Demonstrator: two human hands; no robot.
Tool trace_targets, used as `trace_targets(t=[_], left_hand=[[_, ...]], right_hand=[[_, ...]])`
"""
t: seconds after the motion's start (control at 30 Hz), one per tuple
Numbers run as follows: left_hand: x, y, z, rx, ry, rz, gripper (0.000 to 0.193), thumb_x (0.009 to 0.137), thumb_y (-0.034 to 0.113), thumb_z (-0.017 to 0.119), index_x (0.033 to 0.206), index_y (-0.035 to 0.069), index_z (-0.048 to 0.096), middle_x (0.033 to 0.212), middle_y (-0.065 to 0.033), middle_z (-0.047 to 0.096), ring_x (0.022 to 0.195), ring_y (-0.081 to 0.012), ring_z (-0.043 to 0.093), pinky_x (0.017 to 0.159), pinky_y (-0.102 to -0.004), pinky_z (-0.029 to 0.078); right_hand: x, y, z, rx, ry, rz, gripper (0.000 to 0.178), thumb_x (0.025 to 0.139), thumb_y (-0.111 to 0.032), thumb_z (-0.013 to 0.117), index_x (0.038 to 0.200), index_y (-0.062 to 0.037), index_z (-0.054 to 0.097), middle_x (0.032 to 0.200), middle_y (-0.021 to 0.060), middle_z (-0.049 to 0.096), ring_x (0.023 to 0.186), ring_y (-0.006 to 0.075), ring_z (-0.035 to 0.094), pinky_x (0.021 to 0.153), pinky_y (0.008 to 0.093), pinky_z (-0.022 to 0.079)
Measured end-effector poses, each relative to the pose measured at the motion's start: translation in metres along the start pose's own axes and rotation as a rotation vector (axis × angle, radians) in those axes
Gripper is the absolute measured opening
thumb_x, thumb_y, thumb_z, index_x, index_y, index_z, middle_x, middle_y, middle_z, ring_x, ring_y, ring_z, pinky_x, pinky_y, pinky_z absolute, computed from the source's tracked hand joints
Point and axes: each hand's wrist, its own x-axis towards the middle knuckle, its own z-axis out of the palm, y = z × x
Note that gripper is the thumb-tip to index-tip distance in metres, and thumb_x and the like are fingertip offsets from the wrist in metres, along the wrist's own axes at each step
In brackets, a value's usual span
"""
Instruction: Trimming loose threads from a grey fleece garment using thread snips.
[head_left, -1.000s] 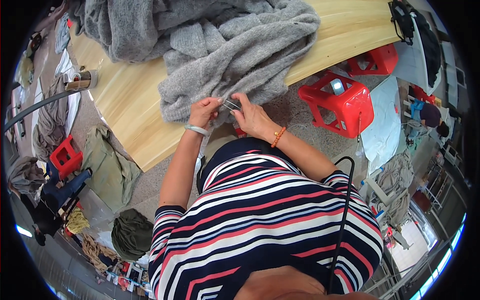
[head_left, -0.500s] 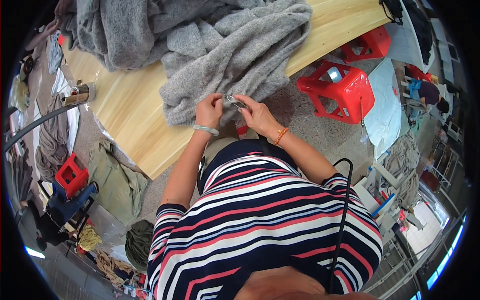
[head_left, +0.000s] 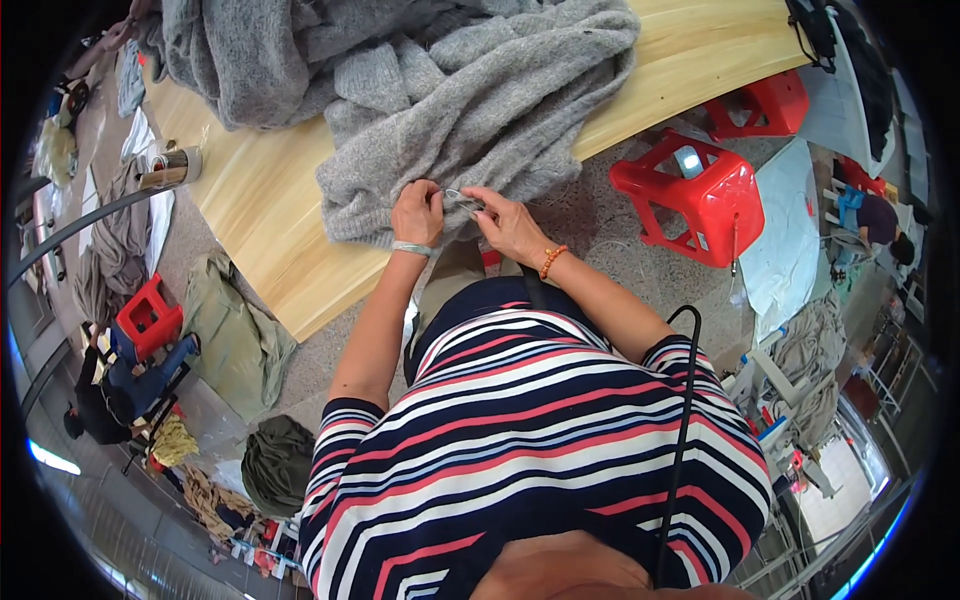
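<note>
A grey knitted sweater (head_left: 455, 120) lies bunched on the wooden table (head_left: 270, 230), its near part hanging over the front edge. My left hand (head_left: 417, 213) is closed in a pinch on the knit at that near edge, a pale bangle on its wrist. Close beside it, my right hand (head_left: 513, 228), with an orange bead bracelet, pinches a small shiny metal tool with a thin loop (head_left: 455, 194). The loop reaches toward my left fingertips, against the sweater. The tool's exact kind is too small to tell, and my fingers cover part of it.
More grey knitwear (head_left: 240, 65) is heaped at the far left of the table. Red plastic stools (head_left: 715, 200) stand to the right, one with a small bright object on it. A can (head_left: 178, 165) sits at the left table edge. Green cloth (head_left: 235, 335) covers floor at left.
My two hands stay together at the sweater's edge, and the fingers have shifted slightly around the metal tool. The whole view has tilted a little.
</note>
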Motion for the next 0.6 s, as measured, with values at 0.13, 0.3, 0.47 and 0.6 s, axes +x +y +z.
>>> trace_targets(t=[0.13, 0.3, 0.47, 0.6], left_hand=[[0.005, 0.002, 0.003, -0.058, -0.013, -0.054, 0.010, 0.082, 0.015, 0.068, 0.090, 0.009, 0.065, 0.083, -0.0129, 0.065, 0.076, -0.0343, 0.065, 0.068, -0.0439, 0.050], [0.006, -0.002, 0.013, 0.040, 0.068, -0.010, 0.014, 0.080, 0.011, 0.071, 0.093, 0.008, 0.067, 0.079, -0.0100, 0.067, 0.069, -0.0254, 0.066, 0.064, -0.0374, 0.051], [0.009, -0.002, -0.002, -0.705, -0.125, -0.309, 0.014, 0.084, 0.009, 0.073, 0.095, 0.002, 0.068, 0.076, -0.0019, 0.067, 0.064, -0.0087, 0.059, 0.058, -0.0243, 0.047], [0.001, -0.004, -0.023, -1.136, -0.255, -0.409, 0.012, 0.087, 0.005, 0.071, 0.098, 0.002, 0.067, 0.079, -0.0001, 0.066, 0.065, -0.0062, 0.057, 0.058, -0.0189, 0.043]], right_hand=[[0.014, 0.012, -0.007, 0.060, -0.043, -0.037, 0.041, 0.090, -0.007, 0.056, 0.131, -0.0102, 0.054, 0.067, 0.0083, 0.054, 0.059, 0.0153, 0.050, 0.061, 0.0308, 0.046], [0.024, 0.017, -0.016, 0.070, -0.143, -0.040, 0.042, 0.090, -0.006, 0.055, 0.132, -0.0084, 0.054, 0.068, 0.0062, 0.053, 0.060, 0.0130, 0.049, 0.061, 0.0294, 0.045], [0.028, 0.018, -0.028, 0.254, -0.227, -0.027, 0.043, 0.093, -0.005, 0.055, 0.136, -0.0068, 0.052, 0.072, -0.0013, 0.054, 0.063, 0.0060, 0.047, 0.061, 0.0232, 0.042], [0.027, -0.003, -0.029, 0.492, -0.337, 0.028, 0.040, 0.096, -0.005, 0.054, 0.136, -0.0060, 0.053, 0.077, -0.0059, 0.054, 0.067, 0.0024, 0.046, 0.061, 0.0193, 0.040]])
